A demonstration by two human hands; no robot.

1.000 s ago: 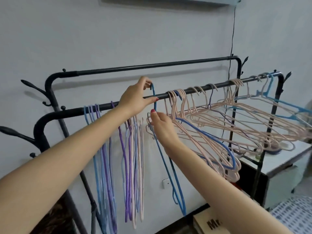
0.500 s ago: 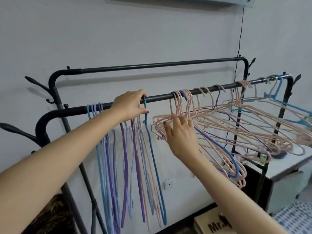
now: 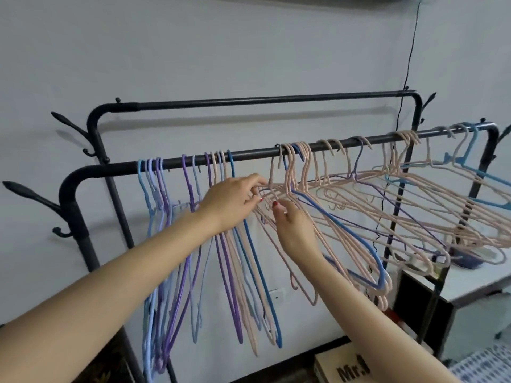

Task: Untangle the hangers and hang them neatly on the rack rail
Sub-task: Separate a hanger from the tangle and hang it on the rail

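about a dozen blue, purple and pink wire hangers (image 3: 221,244) hang straight on the black metal front rail (image 3: 249,154). both hands, left hand (image 3: 232,203) and right hand (image 3: 293,228), pinch the tangled pink cluster (image 3: 387,200) remaining rightward.

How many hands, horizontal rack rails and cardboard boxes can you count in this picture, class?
Hands: 2 (left hand, right hand)
Horizontal rack rails: 2 (back rail, front rail)
Cardboard boxes: 1 (cardboard box)
Total: 5

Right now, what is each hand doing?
Left hand: fingers curled, pinching the tangled pink hangers.
Right hand: fingertips pinching the same tangle.
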